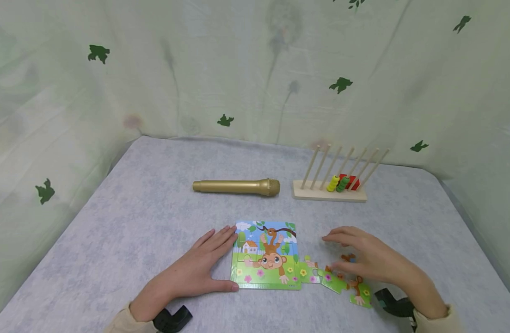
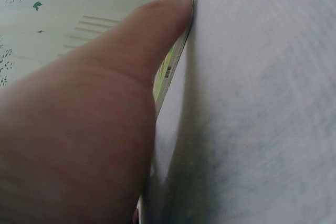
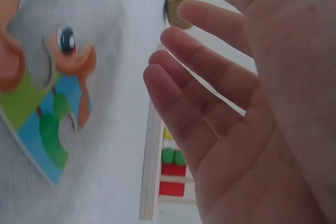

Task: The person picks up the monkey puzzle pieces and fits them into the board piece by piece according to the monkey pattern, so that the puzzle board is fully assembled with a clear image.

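Observation:
A square monkey puzzle board (image 1: 265, 273) lies flat on the table. My left hand (image 1: 202, 266) is spread along its left side, with fingertips and thumb touching that edge; the thumb also shows at the board's rim in the left wrist view. To the board's right lie several loose jigsaw pieces, among them a green flowered piece (image 1: 309, 274) and a corner piece with a monkey's hand (image 1: 360, 296). Over these pieces hovers my right hand (image 1: 369, 254), its fingers loosely bent and holding nothing. Beneath it, the right wrist view shows a blue-and-green piece (image 3: 37, 124). The hand partly hides the pieces.
Behind the board lies a gold microphone (image 1: 234, 187). A wooden peg stand (image 1: 321, 194) with yellow, green and red beads is at the back right. A pale patterned curtain (image 1: 246, 69) hangs behind the grey cloth-covered table (image 1: 134, 208).

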Demonstrator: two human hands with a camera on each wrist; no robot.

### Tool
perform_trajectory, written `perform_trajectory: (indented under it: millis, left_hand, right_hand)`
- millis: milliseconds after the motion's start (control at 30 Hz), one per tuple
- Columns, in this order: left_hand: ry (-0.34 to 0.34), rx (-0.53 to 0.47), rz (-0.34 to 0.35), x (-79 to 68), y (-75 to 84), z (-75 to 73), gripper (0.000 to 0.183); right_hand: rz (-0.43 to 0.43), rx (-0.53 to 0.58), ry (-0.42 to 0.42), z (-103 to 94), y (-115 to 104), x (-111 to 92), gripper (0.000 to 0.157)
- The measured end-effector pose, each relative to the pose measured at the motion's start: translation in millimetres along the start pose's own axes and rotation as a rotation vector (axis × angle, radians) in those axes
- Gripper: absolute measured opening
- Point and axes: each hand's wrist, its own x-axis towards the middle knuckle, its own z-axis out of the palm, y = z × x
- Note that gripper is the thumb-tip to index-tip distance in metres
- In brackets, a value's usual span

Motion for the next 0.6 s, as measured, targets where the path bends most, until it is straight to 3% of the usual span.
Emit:
perform_trajectory:
  millis: [267,600]
  left_hand:
    - [-0.006,0.008,-0.003,0.8,-1.0,0.8,0.114]
    - [-0.007,0.007,-0.005,1.1,-0.9,0.4,0.115]
  right_hand:
    - [0.029,0.046,-0.045,-4.6,13.9,-4.0,0.044]
    - [0.104,0.115,-0.100,-7.8,23.2,-8.2,0.048]
